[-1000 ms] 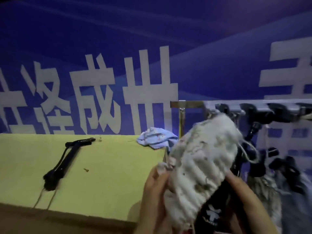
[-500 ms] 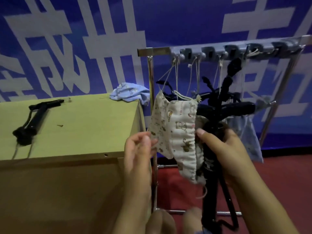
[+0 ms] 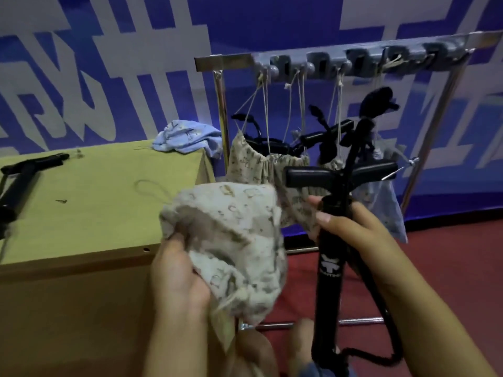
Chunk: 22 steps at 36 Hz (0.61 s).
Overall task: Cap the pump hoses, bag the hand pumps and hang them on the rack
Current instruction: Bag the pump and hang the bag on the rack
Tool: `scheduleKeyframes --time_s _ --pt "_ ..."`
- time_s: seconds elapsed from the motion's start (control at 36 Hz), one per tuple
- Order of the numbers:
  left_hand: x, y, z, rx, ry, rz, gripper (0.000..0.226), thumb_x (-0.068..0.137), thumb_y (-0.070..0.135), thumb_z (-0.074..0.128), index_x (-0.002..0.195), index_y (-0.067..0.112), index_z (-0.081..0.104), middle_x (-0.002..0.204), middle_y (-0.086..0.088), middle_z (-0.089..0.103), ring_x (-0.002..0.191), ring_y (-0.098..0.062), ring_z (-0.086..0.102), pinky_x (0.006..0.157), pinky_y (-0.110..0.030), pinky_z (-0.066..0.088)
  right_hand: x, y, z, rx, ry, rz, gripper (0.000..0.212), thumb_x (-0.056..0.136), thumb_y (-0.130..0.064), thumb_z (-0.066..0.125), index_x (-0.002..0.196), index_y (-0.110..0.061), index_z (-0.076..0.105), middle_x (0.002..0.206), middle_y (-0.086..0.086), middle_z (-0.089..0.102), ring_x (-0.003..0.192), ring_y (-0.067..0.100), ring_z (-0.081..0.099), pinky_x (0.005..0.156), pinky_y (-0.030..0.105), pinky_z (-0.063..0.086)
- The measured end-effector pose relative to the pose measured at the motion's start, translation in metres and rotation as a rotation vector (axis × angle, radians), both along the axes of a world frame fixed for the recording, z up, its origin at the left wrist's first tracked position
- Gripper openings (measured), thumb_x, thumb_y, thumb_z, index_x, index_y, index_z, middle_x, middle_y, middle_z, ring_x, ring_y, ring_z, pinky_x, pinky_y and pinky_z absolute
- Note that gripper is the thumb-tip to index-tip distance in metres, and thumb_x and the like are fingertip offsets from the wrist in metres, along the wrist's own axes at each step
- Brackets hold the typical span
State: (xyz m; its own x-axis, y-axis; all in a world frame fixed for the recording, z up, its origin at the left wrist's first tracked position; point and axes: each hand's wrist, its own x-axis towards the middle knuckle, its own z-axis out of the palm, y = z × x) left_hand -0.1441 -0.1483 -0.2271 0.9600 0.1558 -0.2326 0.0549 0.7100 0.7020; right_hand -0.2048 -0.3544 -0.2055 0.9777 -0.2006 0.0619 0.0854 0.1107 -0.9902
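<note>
Pump [image 3: 330,257] upright in right hand [image 3: 356,235], bag [image 3: 231,240] (crumpled) in left hand [image 3: 177,273]

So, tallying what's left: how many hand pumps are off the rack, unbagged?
2: the upright pump, gripped by the right hand, and the flat pump far left on the table. Bagged ones on the rack overlap, uncounted.

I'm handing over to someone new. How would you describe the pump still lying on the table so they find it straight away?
Start at the yellow-green table left of the metal rack. At its far left edge lies a black hand pump, flat on the tabletop, well away from the blue bag at the back right corner. Unlike the pump held upright in the right hand and those hanging on the rack, it is unbagged and nobody touches it.
</note>
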Motion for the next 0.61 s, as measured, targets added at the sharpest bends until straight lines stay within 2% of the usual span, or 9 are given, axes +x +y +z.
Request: scheduleKeyframes --time_s 0.06,0.11,0.17,0.22,0.31,0.39,0.5,0.61 --pt "-0.001 0.002 0.0 0.189 -0.016 0.08 0.025 0.096 0.02 0.048 0.114 0.015 0.065 0.102 -0.012 0.073 0.091 -0.029 0.071 0.082 -0.05 0.055 0.003 -0.004 0.0 0.04 -0.009 0.002 0.04 0.067 -0.027 0.068 0.103 -0.013 0.067 0.104 0.022 0.068 0.103 0.035 0.064 0.1 0.054 0.042" --pt "-0.006 -0.005 0.004 0.342 -0.075 0.096 0.017 0.095 0.015 0.051 0.1 0.017 0.067 0.089 -0.006 0.075 0.085 -0.023 0.071 0.077 -0.041 0.057 0.005 -0.006 0.002 0.075 -0.007 -0.004 0.04 0.068 -0.027 0.067 0.103 -0.007 0.065 0.099 0.023 0.069 0.097 0.036 0.066 0.1 0.053 0.043" --pt "-0.01 -0.017 0.003 0.494 -0.104 0.032 0.012 0.094 0.013 0.052 0.091 0.018 0.063 0.089 -0.009 0.073 0.086 -0.027 0.07 0.077 -0.042 0.054 0.008 -0.008 0.003 0.114 -0.026 0.02 0.037 0.069 -0.025 0.066 0.1 -0.004 0.064 0.086 0.017 0.071 0.08 0.028 0.066 0.09 0.048 0.049" --pt "-0.008 -0.025 -0.001 0.688 -0.132 -0.012 0.004 0.091 0.015 0.055 0.088 0.016 0.057 0.087 -0.017 0.066 0.08 -0.033 0.065 0.071 -0.045 0.051 0.011 -0.007 0.005 0.162 -0.04 0.07 0.033 0.069 -0.022 0.064 0.097 -0.005 0.063 0.078 0.011 0.069 0.071 0.02 0.063 0.074 0.037 0.05" --pt "0.002 -0.03 0.0 1.073 -0.142 -0.058 0.016 0.09 0.026 0.057 0.093 0.01 0.054 0.076 -0.014 0.059 0.06 -0.025 0.054 0.055 -0.034 0.043 0.012 -0.006 0.012 0.156 -0.053 0.14 0.031 0.069 -0.021 0.063 0.096 -0.005 0.062 0.077 0.01 0.067 0.068 0.019 0.061 0.064 0.028 0.05" --pt "0.008 -0.031 0.01 1.091 -0.197 -0.063 0.026 0.09 0.028 0.057 0.09 0.003 0.052 0.064 -0.008 0.05 0.052 -0.014 0.047 0.05 -0.025 0.035 0.014 -0.002 0.012 0.0 -0.042 0.119 0.032 0.067 -0.021 0.076 0.094 -0.009 0.063 0.082 0.007 0.071 0.072 0.02 0.065 0.069 0.031 0.052" --pt "0.012 -0.038 0.028 1.025 -0.301 -0.095 0.023 0.086 0.023 0.06 0.087 0.001 0.052 0.071 -0.015 0.054 0.057 -0.022 0.053 0.054 -0.03 0.038 0.024 0.006 0.006 -0.116 0.011 0.093 0.042 0.071 -0.024 0.078 0.108 -0.014 0.062 0.097 0.004 0.073 0.089 0.018 0.071 0.084 0.037 0.055" --pt "0.016 -0.043 0.035 1.109 -0.424 -0.102 0.02 0.083 0.025 0.061 0.081 0.008 0.05 0.072 -0.019 0.053 0.061 -0.019 0.05 0.058 -0.034 0.039 0.036 0.008 0.005 -0.198 -0.026 0.057 0.043 0.065 -0.016 0.083 0.102 -0.019 0.06 0.095 0.002 0.073 0.086 0.016 0.071 0.074 0.033 0.058"
